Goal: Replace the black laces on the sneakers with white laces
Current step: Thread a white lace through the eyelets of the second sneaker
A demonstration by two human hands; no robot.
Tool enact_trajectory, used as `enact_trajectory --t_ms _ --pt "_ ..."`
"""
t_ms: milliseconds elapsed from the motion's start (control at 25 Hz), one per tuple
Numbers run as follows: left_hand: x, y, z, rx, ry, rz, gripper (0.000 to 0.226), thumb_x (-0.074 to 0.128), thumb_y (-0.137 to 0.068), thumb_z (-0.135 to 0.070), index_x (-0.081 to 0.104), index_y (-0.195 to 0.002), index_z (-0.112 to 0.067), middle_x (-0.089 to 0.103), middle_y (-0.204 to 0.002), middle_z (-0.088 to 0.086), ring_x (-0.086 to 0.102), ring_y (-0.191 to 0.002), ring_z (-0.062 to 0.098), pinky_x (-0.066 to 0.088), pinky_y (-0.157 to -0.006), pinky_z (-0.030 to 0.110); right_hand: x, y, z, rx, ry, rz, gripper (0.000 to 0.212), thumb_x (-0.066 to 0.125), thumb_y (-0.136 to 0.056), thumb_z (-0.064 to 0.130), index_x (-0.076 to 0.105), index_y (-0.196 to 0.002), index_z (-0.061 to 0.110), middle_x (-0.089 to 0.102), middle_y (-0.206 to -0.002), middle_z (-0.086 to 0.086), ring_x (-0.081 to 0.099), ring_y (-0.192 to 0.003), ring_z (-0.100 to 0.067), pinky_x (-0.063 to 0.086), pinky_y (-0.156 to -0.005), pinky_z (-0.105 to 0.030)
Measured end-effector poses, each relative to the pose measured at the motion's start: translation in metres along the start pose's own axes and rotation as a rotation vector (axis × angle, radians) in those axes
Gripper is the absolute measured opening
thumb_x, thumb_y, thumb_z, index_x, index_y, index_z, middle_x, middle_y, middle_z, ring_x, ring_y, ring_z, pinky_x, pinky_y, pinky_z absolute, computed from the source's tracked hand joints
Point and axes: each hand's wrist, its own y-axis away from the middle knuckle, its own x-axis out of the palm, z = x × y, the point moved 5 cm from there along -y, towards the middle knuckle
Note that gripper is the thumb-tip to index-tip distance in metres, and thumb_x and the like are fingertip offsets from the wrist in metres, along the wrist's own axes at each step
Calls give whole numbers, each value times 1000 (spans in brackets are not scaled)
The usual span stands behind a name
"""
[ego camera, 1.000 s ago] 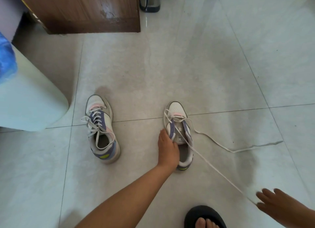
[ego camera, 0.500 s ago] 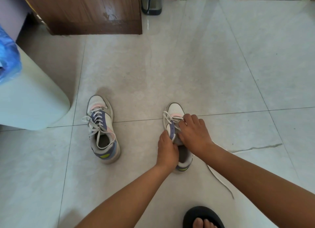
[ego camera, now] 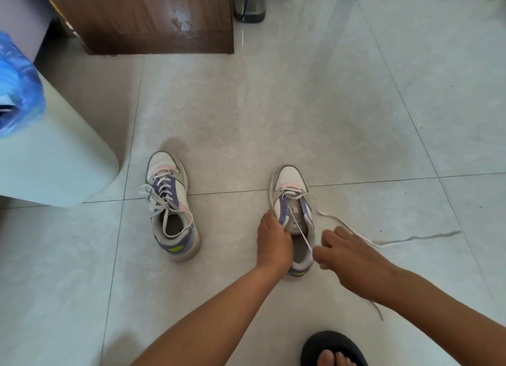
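Head view: left hand grips toe-away sneaker; right fingers pinch white lace.

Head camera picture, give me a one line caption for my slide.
Left hand steadies the right sneaker while the right hand pulls its white lace taut.

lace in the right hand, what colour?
White. The lace pinched by the right hand shows best in the head view.
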Motion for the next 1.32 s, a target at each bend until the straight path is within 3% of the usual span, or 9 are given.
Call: enact_trajectory --t_ms 80,160,520,600,680,760,880,1040,1320 --pt "0 1 0 -5 -6 3 38 42 -88 -2 41 -126 -3 48 -124 12 46 -115 27 40 -98 35 0 11 2 28 -103 95 32 81 -68 22 52 -79 28 47 -75 8 35 -69 -9 35 -53 -25" --pt "0 2 0 -2 -13 -4 37 41 -88 -2 42 -126 -4 50 -123 12 47 -114 27 41 -97 35 -2 15 8 4 -210 255 8 52 -95 26 46 -90 30 44 -88 10 34 -84 -11 35 -71 -25" --pt "-1 7 3 -10 -51 13 37 39 -89 -3 40 -126 -5 47 -125 11 45 -115 26 40 -97 36 1 1 15 22 -475 648 10 51 -96 25 50 -86 23 54 -90 1 48 -85 -15 40 -76 -29" --pt "-2 7 6 -6 -26 4 33 39 -90 -5 43 -123 -6 49 -122 12 47 -113 28 41 -96 38 -5 -19 -2 118 -592 461 15 52 -95 33 58 -87 21 59 -90 -1 54 -86 -16 43 -79 -30" --pt "-4 6 8 6 -28 -8 33 41 -91 -7 43 -124 -6 50 -121 12 48 -112 28 41 -96 39 -7 -44 -40 351 -633 67 14 52 -94 28 61 -93 17 61 -93 -3 57 -90 -21 44 -79 -33" --pt "-4 6 10 8 -37 -11 37 42 -92 -6 41 -129 -6 50 -122 12 48 -114 27 41 -97 38 -11 -63 -58 413 -355 -149 15 60 -88 15 62 -103 12 61 -102 -5 56 -96 -28 44 -78 -36" --pt "-2 7 11 -13 -16 -20 41 42 -92 -7 39 -133 -6 49 -125 12 48 -115 26 42 -98 39 5 -89 -54 264 -38 -131 31 80 -60 7 66 -88 7 64 -86 -10 61 -77 -32 48 -63 -35" --pt "-4 6 12 -55 32 -46 41 41 -92 -8 39 -132 -7 50 -124 9 49 -113 25 43 -97 39 22 -102 -54 369 -200 -70 21 44 -97 19 54 -107 3 61 -108 -15 55 -100 -34 42 -78 -38" --pt "-7 11 11 -79 11 -78 40 40 -94 -9 37 -134 -8 49 -127 8 48 -115 24 43 -97 36 21 -78 -68 487 -145 -195 15 40 -93 1 47 -106 3 54 -73 -12 46 -61 -34 30 -55 -32"
